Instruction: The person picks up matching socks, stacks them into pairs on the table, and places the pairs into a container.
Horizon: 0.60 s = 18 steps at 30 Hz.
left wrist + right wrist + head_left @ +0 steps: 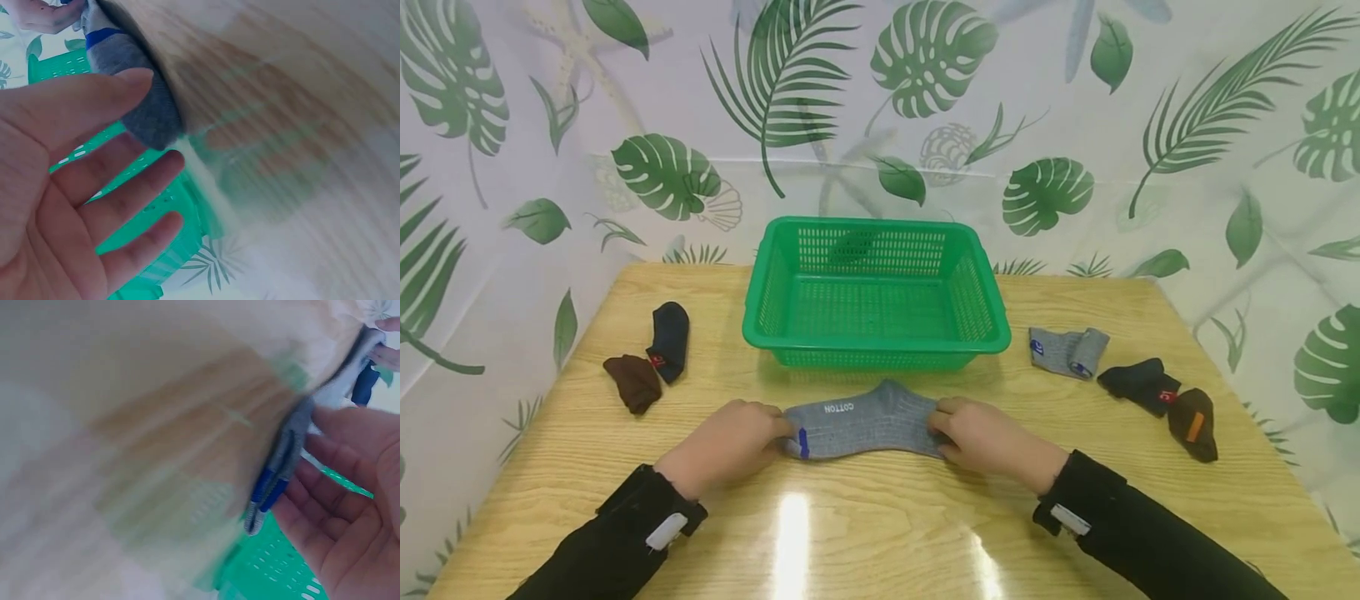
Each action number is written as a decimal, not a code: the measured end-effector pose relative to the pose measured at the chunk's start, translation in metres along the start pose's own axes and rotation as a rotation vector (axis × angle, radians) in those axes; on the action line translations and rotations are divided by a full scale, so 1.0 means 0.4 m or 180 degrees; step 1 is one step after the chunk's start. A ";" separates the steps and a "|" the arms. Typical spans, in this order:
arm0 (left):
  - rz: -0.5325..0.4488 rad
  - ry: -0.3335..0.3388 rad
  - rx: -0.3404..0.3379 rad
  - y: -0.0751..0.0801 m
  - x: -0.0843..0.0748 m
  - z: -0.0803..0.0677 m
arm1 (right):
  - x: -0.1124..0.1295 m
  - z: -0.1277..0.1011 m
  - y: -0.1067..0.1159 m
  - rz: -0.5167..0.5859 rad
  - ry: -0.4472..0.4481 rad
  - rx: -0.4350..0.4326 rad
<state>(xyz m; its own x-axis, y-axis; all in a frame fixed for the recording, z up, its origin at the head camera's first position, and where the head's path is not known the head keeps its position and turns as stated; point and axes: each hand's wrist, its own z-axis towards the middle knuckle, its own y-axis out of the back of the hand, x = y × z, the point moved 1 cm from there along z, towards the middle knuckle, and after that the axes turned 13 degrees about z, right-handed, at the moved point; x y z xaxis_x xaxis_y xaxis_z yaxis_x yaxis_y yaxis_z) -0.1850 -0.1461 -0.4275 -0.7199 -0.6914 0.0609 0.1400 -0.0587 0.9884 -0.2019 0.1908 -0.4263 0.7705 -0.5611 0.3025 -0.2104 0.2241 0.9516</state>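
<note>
A grey sock (865,421) with white COTTON lettering and a blue mark lies stretched sideways on the table, in front of the green basket (880,343). My left hand (737,437) pinches its left end between thumb and forefinger; the left wrist view shows the other fingers spread apart from the sock (153,115). At the right end, my right hand (981,437) holds the sock with thumb and fingers. In the right wrist view, two layers with blue bands show at the near end of the sock (281,459).
Left of the basket lie a black sock (672,337) and a brown sock (634,383). On the right are a folded grey bundle (1067,352), a black sock (1138,385) and a brown sock (1192,425). A leaf-patterned sheet (850,108) hangs behind the wooden table (880,533).
</note>
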 end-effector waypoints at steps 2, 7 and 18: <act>0.0050 -0.0025 -0.0053 0.004 -0.001 0.001 | 0.003 -0.001 0.008 0.0004 -0.0053 0.0058; 0.0223 -0.0053 -0.0136 0.001 -0.002 0.000 | 0.012 -0.012 0.021 -0.0277 0.0018 0.0245; 0.0271 0.0019 -0.0120 -0.004 -0.002 0.000 | 0.011 -0.014 0.001 -0.0520 0.0267 0.0153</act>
<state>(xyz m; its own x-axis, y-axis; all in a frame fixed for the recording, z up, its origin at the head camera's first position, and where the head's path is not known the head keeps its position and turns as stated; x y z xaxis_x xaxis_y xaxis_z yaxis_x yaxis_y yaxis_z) -0.1847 -0.1455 -0.4293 -0.7001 -0.6994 0.1436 0.2263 -0.0266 0.9737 -0.1952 0.1929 -0.4249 0.8438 -0.5180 0.1399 -0.1053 0.0958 0.9898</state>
